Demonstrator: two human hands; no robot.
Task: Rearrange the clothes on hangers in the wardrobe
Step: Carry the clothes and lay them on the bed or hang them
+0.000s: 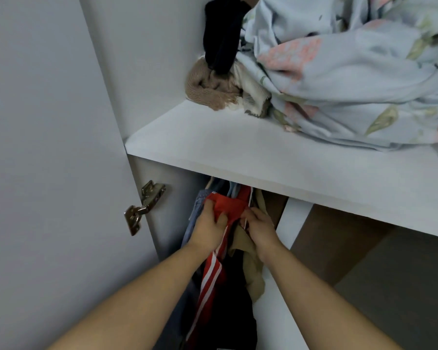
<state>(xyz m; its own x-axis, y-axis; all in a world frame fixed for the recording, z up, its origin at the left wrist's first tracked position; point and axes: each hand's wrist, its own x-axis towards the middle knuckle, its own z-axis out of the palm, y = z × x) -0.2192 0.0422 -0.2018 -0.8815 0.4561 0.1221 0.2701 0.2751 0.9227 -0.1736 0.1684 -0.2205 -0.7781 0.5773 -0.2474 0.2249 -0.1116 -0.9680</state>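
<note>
A red garment (232, 204) with white stripes hangs below the white shelf (238, 150) among other clothes. My left hand (209, 227) grips its upper left part, fingers curled into the fabric. My right hand (259, 227) pinches its right side, beside a tan garment (253, 263). A blue denim piece (196, 210) hangs to the left of the red one. Dark clothing (234, 299) hangs lower down. The rail and hangers are hidden behind the shelf.
On the shelf lie a pale blue floral cloth (352, 79), a beige knit item (208, 87) and a black garment (223, 34). The open door (48, 147) with a metal hinge (143, 207) stands at the left. A white divider panel (286, 248) stands right of the clothes.
</note>
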